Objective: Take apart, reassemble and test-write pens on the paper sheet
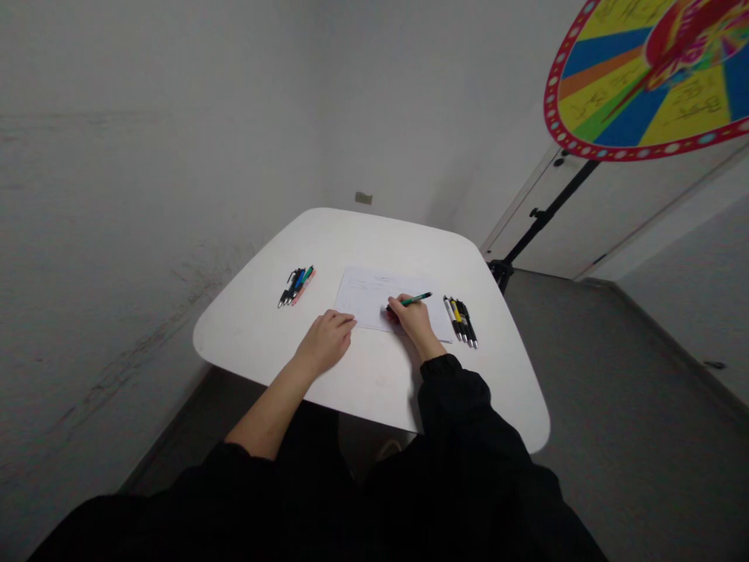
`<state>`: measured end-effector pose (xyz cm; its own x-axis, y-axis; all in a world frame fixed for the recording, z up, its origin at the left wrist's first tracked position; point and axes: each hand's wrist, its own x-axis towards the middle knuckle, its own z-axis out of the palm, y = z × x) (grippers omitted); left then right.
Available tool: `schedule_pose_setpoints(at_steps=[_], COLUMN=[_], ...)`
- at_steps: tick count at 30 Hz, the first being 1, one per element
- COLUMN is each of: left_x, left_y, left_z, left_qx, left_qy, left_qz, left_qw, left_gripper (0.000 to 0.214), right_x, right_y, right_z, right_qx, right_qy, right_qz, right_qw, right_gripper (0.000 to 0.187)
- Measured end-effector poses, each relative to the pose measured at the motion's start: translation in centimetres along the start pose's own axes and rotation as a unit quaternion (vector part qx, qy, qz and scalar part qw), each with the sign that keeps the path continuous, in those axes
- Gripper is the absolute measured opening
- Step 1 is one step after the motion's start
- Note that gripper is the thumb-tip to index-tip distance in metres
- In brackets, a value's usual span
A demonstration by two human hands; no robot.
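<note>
A white sheet of paper with faint lines of writing lies on the white table. My right hand rests over its right part, fingers closed round a green and black pen that tilts up to the right. The pen's tip is hidden by my fingers. At the sheet's lower left corner, my left hand lies on the table with fingers stretched out and fingertips on the paper's edge; it holds nothing.
Several pens lie in a group left of the paper. Another group of several pens, some yellow and black, sits to the right. A colourful prize wheel on a black stand stands beyond the table's right side. Walls close in behind and left.
</note>
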<state>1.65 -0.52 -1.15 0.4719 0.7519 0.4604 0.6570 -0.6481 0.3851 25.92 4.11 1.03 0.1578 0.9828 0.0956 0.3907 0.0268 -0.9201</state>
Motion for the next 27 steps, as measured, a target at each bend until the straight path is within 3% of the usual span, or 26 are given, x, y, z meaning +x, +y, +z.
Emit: schedule_pose_setpoints(at_steps=[17,27], left_x=[0.1,0.3], left_y=[0.7,1.6], left_z=[0.1,-0.9], left_qx=[0.026,0.149], left_qy=[0.0,-0.078], left_qz=[-0.015,-0.027], left_qw=[1.0,0.985], left_gripper=[0.04,0.041], right_x=[0.2,0.6], right_y=[0.2,1.0], right_z=[0.2,0.3], right_qx=[-0.049,-0.036], right_qy=[0.006,0.016], right_qz=[-0.006,0.001], right_qw=[0.999,0.999], right_gripper=[0.024,0.025])
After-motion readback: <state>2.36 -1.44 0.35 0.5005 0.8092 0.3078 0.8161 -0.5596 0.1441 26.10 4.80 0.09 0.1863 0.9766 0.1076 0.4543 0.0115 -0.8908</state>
